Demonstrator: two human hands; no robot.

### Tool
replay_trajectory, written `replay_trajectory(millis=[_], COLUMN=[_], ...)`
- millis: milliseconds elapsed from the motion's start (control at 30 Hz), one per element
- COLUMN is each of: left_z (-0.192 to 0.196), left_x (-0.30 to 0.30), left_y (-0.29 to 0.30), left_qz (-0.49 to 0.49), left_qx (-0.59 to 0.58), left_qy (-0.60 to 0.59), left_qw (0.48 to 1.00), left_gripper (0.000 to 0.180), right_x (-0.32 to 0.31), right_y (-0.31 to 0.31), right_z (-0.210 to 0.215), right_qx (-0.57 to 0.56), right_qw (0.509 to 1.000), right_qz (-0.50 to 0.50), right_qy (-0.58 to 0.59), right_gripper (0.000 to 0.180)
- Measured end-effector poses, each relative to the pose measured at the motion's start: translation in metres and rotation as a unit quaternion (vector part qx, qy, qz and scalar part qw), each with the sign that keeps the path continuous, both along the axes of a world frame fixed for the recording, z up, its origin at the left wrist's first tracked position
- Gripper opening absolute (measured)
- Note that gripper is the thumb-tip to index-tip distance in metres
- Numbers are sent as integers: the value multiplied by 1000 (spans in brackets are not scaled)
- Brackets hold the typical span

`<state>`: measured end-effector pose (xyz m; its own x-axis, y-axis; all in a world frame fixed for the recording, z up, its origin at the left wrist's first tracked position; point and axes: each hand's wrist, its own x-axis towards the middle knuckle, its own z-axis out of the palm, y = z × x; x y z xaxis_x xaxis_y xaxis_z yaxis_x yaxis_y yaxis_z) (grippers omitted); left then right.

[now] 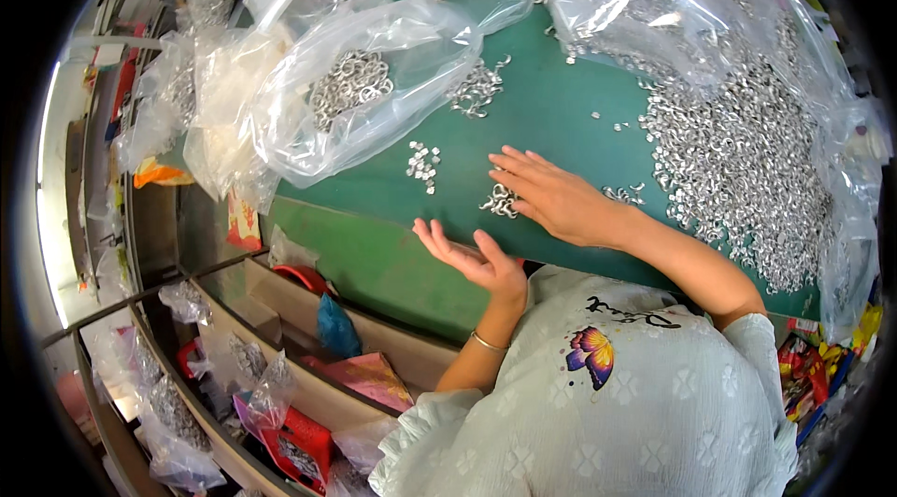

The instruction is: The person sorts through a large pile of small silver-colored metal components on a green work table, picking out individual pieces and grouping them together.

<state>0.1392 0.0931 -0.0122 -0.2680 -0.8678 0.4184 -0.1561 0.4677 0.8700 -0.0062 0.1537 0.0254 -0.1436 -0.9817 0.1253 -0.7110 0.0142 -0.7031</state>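
My right hand (558, 201) is held palm down over the green tabletop with its fingers stretched out. Its thumb side lies at a small heap of curved silver metal pieces (501, 202), partly covering it. At the table's near edge my left hand (472, 259) is turned palm up, fingers apart, holding nothing I can see. A loose cluster of small silver blocks (423, 166) lies beyond the left hand. A few more curved pieces (624, 194) lie beside my right wrist.
A large spread of silver pieces (738, 170) covers the table's right side, below a clear plastic bag (645, 2). To the left, an open plastic bag (374, 137) holds silver rings (350, 86). Drawers with bagged parts (173, 408) stand at lower left.
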Motion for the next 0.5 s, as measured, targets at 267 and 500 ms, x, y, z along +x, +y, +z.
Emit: replay_trajectory(millis=[267, 500], left_z=[32, 47], left_x=[-22, -80], left_y=[-15, -30], left_qz=[-302, -495], left_qx=[-165, -161], left_qy=[-290, -251], left_qw=[893, 816], left_gripper=[41, 49], right_x=[-52, -49], right_y=[95, 180], right_z=[36, 23], right_qx=[117, 87], right_qw=[896, 884], right_qz=[-366, -400], right_qy=[222, 226], right_gripper=[53, 89])
